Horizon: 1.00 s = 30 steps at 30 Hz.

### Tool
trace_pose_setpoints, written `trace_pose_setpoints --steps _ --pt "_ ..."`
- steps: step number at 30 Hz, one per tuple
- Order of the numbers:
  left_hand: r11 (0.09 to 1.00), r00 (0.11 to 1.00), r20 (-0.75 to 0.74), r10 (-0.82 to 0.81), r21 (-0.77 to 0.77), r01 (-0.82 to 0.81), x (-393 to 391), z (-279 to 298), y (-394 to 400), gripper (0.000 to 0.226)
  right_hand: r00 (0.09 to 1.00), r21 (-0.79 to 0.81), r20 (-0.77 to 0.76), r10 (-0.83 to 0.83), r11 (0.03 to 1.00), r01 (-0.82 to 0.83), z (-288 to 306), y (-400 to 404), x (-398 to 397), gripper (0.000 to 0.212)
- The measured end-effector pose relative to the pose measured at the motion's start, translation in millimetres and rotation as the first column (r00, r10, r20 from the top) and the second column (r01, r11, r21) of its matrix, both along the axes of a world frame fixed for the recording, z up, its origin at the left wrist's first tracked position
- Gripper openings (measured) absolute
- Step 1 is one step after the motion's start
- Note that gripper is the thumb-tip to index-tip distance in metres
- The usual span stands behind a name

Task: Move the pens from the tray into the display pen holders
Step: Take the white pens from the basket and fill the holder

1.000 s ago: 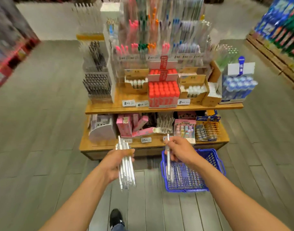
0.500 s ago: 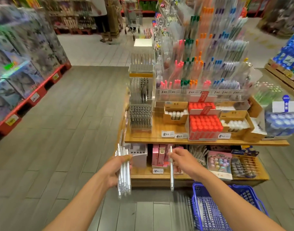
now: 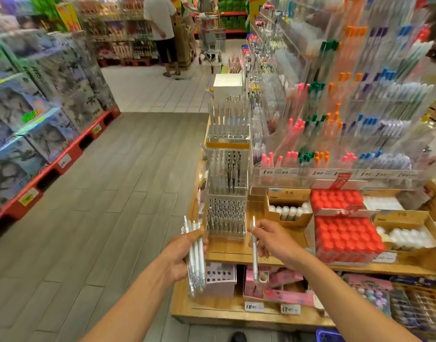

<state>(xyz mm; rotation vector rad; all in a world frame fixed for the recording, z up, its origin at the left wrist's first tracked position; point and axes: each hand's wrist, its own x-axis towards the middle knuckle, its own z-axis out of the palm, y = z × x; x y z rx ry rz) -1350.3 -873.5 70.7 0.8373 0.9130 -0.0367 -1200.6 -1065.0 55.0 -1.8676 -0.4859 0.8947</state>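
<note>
The clear pen holders [image 3: 227, 193] stand at 12 o'clock on the bench [image 3: 226, 250], partly filled. The left hand [image 3: 181, 255] grips a bundle of white pens [image 3: 195, 257]; the right hand [image 3: 271, 239] pinches one pen [image 3: 255, 253]. I judge most remain.

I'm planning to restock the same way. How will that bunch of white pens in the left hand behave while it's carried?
The bunch of white pens looks stiff and probably light, since the left hand holds it alone. The smooth, round barrels may slide against each other; their ends already sit unevenly. If set flat on the wooden shelf, they would likely roll.
</note>
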Motion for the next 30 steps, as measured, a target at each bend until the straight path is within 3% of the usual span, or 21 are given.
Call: trace_pose_setpoints --steps 7,12,18,23,30 --pt "0.997 0.999 0.05 0.02 0.067 -0.023 83 23 51 0.021 1.0 0.048 -0.002 -0.013 0.999 0.013 22 47 91 0.028" --pt "0.996 0.996 0.081 -0.041 0.087 0.034 127 40 72 0.015 0.999 0.08 0.049 -0.011 0.997 0.007 49 70 138 0.021" --pt "0.992 0.989 0.127 -0.077 0.114 0.062 176 62 90 0.02 0.973 0.257 0.167 -0.158 0.96 0.111 106 102 192 0.013" --pt "0.984 0.979 0.152 -0.133 0.142 0.112 209 74 107 0.024 0.855 0.335 0.395 -0.335 0.92 0.206 147 129 230 0.012" --pt "0.974 0.974 0.134 -0.182 0.164 0.16 239 79 129 0.016 0.717 0.136 0.661 -0.222 0.975 0.176 145 163 241 0.01"
